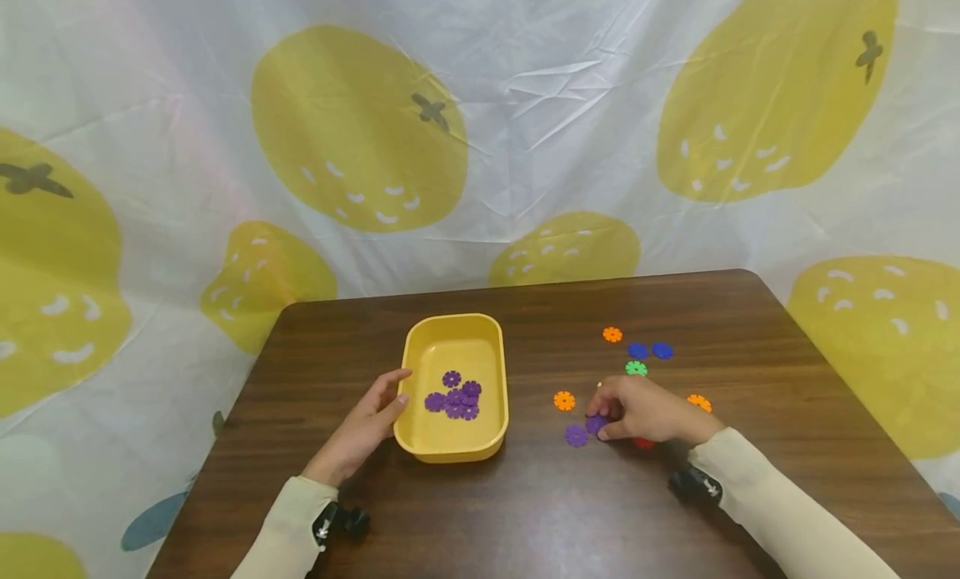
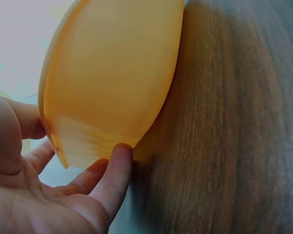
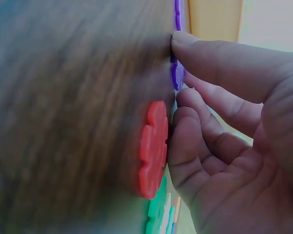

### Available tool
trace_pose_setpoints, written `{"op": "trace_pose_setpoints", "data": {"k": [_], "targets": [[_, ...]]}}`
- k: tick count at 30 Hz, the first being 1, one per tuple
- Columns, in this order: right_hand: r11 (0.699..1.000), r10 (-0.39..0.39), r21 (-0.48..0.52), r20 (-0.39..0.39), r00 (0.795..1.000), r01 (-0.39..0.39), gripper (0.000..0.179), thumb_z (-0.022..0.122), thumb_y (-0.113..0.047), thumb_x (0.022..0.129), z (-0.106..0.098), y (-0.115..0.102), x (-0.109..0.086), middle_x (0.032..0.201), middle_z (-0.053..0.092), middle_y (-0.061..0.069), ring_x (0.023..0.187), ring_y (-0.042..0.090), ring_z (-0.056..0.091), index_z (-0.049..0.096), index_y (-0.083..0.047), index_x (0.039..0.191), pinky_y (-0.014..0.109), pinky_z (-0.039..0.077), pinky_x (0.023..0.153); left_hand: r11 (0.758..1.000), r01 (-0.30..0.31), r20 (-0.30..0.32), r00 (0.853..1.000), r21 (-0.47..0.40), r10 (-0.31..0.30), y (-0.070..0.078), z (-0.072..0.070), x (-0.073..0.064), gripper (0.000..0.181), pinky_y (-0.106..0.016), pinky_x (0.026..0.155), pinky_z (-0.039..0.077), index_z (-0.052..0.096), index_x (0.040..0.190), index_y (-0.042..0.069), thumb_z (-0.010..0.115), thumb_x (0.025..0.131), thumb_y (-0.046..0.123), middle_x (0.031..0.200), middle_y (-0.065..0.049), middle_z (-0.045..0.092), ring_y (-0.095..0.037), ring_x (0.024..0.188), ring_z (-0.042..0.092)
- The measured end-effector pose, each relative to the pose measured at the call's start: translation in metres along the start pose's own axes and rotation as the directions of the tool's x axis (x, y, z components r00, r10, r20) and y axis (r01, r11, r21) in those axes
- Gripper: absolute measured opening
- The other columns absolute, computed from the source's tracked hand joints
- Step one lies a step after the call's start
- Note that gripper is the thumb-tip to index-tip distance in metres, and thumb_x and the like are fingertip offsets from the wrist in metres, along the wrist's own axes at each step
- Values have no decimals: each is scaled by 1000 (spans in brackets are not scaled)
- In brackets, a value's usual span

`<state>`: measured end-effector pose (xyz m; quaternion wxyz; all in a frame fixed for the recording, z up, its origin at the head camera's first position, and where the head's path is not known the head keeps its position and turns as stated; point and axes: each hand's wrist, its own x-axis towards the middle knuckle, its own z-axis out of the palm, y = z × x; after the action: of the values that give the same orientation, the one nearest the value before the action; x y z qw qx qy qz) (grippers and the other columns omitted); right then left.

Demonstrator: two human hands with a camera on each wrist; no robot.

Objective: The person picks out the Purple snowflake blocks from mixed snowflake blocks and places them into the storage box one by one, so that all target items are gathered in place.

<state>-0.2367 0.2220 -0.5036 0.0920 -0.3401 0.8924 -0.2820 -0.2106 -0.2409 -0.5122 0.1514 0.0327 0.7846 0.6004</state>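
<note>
In the head view a yellow plastic basin (image 1: 450, 456) stands on the table, with several purple snowflake discs (image 1: 454, 400) lying on its floor. My left hand (image 1: 367, 416) grips its left side. In the left wrist view, one digit lies over the basin's rim (image 2: 45, 109) and other fingertips (image 2: 121, 152) touch the outer wall. To the right, my right hand (image 1: 641, 408) holds a purple snowflake disc (image 1: 596, 425) flat at the tabletop between thumb and fingers. Another purple disc (image 1: 576, 435) lies just left of it. A red disc (image 3: 154, 148) is close by the curled fingers.
Around the right hand lie orange discs (image 1: 564, 401), blue discs (image 1: 662, 351) and a green disc (image 1: 636, 368). They are spread over the right half of the brown wooden table (image 1: 540, 512). A fruit-patterned curtain (image 1: 510, 146) hangs behind the far edge.
</note>
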Motion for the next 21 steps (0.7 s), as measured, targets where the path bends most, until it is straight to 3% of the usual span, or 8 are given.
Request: {"op": "trace_pose_setpoints", "data": {"k": [7, 15, 21], "targets": [[998, 41, 51, 26, 999, -42, 28, 89, -11, 83, 0, 2, 0, 86, 67, -8, 78, 7, 60, 68, -17, 101, 24, 55, 70, 1000, 18, -15, 1000, 14, -18, -1, 1, 1, 50, -48, 110, 55, 38, 161, 28, 51, 113, 31, 149, -21, 47, -32, 128, 62], [998, 10, 65, 55, 998, -14, 14, 81, -15, 94, -5, 1, 5, 86, 71, -12, 73, 3, 63, 76, -19, 106, 25, 58, 71, 1000, 12, -14, 1000, 9, -12, 0, 0, 1, 48, -48, 108, 56, 39, 161, 28, 50, 114, 29, 147, -21, 47, -32, 126, 62], [996, 5, 89, 1, 1000, -5, 17, 75, -14, 97, -9, -6, 15, 78, 68, -10, 61, 4, 58, 76, -14, 115, 25, 54, 60, 1000, -3, -1, 1000, 6, 3, 1, -1, 0, 48, -48, 109, 56, 37, 161, 26, 48, 114, 30, 146, -24, 47, -34, 127, 62]]}}
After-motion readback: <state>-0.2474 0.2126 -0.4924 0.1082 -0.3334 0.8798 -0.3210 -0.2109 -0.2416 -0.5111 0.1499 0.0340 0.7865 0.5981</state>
